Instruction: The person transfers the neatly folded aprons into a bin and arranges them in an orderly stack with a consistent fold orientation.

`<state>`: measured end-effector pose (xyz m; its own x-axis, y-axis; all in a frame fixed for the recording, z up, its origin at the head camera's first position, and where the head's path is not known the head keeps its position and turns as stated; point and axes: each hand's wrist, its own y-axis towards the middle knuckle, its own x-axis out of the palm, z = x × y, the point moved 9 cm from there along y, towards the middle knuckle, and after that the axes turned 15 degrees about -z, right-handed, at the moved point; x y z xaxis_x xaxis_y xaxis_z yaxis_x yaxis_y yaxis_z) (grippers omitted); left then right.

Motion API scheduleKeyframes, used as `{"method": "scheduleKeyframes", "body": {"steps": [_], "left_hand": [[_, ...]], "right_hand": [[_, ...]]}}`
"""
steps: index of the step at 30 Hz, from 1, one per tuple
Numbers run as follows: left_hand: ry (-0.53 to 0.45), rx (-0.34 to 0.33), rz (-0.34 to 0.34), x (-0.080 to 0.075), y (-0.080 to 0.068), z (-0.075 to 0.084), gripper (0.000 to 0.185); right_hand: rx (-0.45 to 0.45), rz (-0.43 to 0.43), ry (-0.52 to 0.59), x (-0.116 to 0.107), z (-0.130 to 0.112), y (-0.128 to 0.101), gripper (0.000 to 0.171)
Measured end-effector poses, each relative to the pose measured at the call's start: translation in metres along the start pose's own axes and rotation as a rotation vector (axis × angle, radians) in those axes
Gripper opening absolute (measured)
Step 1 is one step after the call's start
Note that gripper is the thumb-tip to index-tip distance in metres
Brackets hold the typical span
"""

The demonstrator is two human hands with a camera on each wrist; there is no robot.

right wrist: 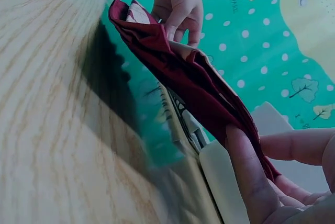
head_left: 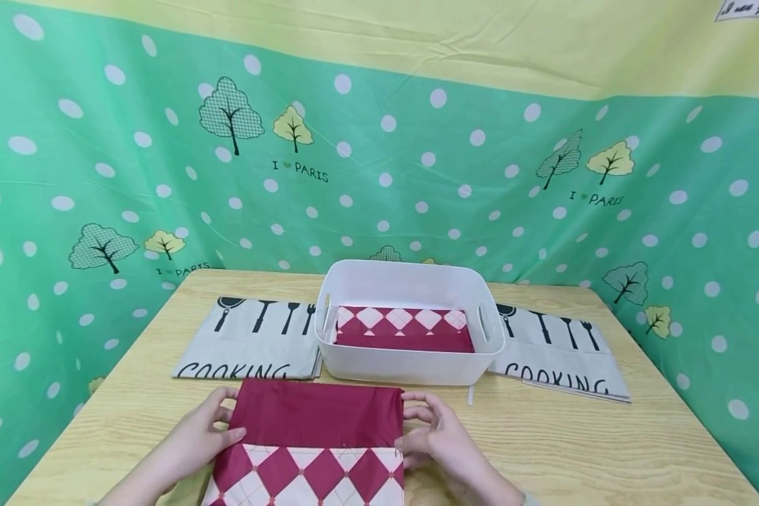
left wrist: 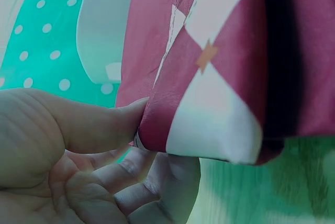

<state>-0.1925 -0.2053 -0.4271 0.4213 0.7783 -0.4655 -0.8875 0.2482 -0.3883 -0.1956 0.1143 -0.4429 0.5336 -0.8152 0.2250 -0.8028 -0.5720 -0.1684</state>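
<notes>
With both the left hand (head_left: 205,432) and right hand (head_left: 436,436) pinching the folded red cloth (head_left: 319,436) at lower centre, keeping its edges level looked wise before the white basket (head_left: 411,365) above.

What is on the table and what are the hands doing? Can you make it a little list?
Left hand: pinches the left edge of the red diamond cloth
Right hand: grips the cloth's right edge
Cloth in hands: folded, lifted a little off the wooden table
White bin: behind the cloth, holds another folded red diamond cloth
Beside the bin: a grey COOKING cloth on the left and one on the right, lying flat
Backdrop: green, white dots, trees
</notes>
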Motion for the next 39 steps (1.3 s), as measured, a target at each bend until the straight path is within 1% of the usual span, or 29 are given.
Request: {"method": "scheduleKeyframes", "body": {"steps": [3,7,13,18,22,26,34,39], "left_hand": [[-0.015,0.011,-0.003,0.000,-0.002,0.003,0.046],[0.002,0.024,-0.003,-0.002,-0.004,0.007,0.047],[0.027,0.025,0.009,-0.005,-0.006,0.013,0.050],[0.027,0.024,0.016,-0.007,-0.007,0.016,0.051],[0.017,0.039,0.016,-0.007,-0.008,0.019,0.054],[0.016,0.051,0.019,-0.007,-0.010,0.022,0.058],[0.058,0.045,0.045,-0.008,-0.013,0.028,0.055],[0.054,0.051,0.045,-0.007,-0.012,0.033,0.055]], "right_hand": [[-0.008,0.001,-0.005,0.000,-0.002,-0.001,0.074],[-0.018,-0.005,-0.022,0.000,-0.006,-0.001,0.074],[-0.020,-0.009,-0.040,-0.001,-0.012,-0.003,0.072],[-0.023,0.008,-0.046,-0.003,-0.016,-0.005,0.072],[-0.026,0.025,-0.052,-0.004,-0.020,-0.008,0.072],[-0.043,0.026,-0.054,-0.003,-0.025,-0.010,0.072],[-0.057,0.034,-0.059,-0.006,-0.032,-0.013,0.073],[-0.047,0.048,-0.078,-0.009,-0.035,-0.016,0.073]]}}
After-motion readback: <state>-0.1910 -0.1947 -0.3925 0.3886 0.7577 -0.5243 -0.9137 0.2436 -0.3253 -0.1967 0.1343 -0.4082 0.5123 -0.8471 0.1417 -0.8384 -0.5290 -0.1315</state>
